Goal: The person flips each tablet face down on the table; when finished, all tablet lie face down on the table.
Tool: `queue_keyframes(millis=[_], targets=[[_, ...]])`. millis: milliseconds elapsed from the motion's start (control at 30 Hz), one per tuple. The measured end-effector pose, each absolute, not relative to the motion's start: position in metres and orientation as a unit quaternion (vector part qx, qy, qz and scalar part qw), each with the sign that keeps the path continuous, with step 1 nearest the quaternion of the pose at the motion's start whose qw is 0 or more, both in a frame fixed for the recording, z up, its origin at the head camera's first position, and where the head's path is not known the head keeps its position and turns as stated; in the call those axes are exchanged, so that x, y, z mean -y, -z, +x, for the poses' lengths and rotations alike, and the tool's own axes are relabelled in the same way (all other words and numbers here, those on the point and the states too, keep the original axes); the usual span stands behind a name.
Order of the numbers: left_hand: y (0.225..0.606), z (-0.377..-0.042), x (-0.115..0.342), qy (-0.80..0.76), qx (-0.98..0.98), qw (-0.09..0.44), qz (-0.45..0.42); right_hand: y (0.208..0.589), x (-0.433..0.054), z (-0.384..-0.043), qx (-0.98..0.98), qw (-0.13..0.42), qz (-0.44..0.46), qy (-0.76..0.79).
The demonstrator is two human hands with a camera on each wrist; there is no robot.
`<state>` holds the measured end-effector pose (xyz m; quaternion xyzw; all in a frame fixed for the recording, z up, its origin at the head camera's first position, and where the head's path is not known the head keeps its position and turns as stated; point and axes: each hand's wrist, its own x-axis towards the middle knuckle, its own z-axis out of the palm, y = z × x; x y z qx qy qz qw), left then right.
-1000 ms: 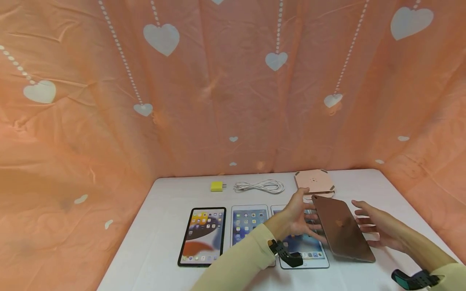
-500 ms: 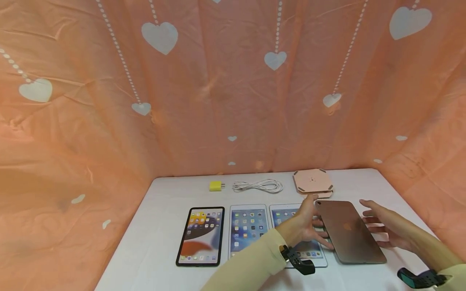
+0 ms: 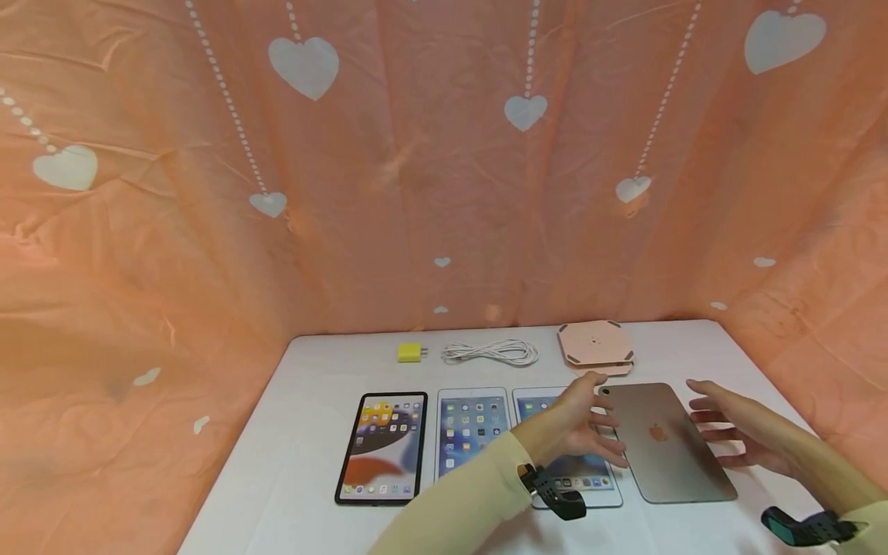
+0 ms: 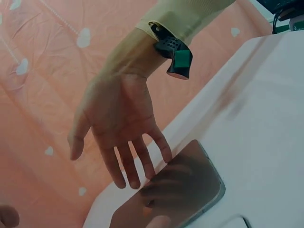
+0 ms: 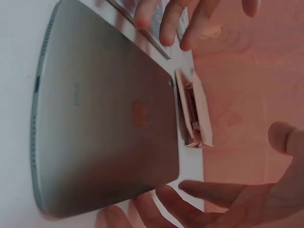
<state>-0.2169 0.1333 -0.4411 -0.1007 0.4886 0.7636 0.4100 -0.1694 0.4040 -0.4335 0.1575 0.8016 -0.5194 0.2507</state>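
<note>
A grey tablet [image 3: 676, 455] lies back up at the right end of a row of tablets, its logo showing. My left hand [image 3: 577, 424] is held at its left edge, fingers spread and extended, palm towards it. Across from it, at the right edge, my right hand [image 3: 742, 435] has loosely bent fingers. Nothing is gripped by either hand. In the left wrist view the right hand [image 4: 123, 114] shows its palm above the tablet [image 4: 175, 185]. The right wrist view shows the tablet [image 5: 109, 114] flat between both hands' fingers.
A black-rimmed tablet [image 3: 384, 447] and two white-rimmed tablets [image 3: 472, 432], [image 3: 534, 405] lie screen up to the left; the left arm partly covers the white ones. Behind are a yellow charger plug [image 3: 409, 353], a coiled white cable [image 3: 491, 353] and a folded pink stand [image 3: 595, 344].
The grey tablet was tilted between my hands and has come down flat on the table, shifting slightly right. The hands have moved a little right with it and stay beside it.
</note>
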Motion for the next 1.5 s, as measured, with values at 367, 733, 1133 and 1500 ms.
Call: queue_keyframes(millis=[367,733,1133,1500], targets=[[0.432,-0.225,-0.057,-0.764,-0.511,0.393,-0.016,0.415,-0.399,-0.172,-0.791,0.246,0.075,0.555],[0.429,-0.226,0.009,-0.751,-0.555,0.359,-0.006,0.420,-0.378,-0.173,-0.665,0.299,0.016,0.684],[0.443,-0.221,0.028,-0.731,-0.591,0.339,-0.021,0.432,-0.354,-0.177,-0.635,0.312,0.005,0.707],[0.451,-0.222,0.021,-0.715,-0.584,0.382,-0.035,0.439,-0.327,-0.181,-0.650,0.297,0.071,0.696]])
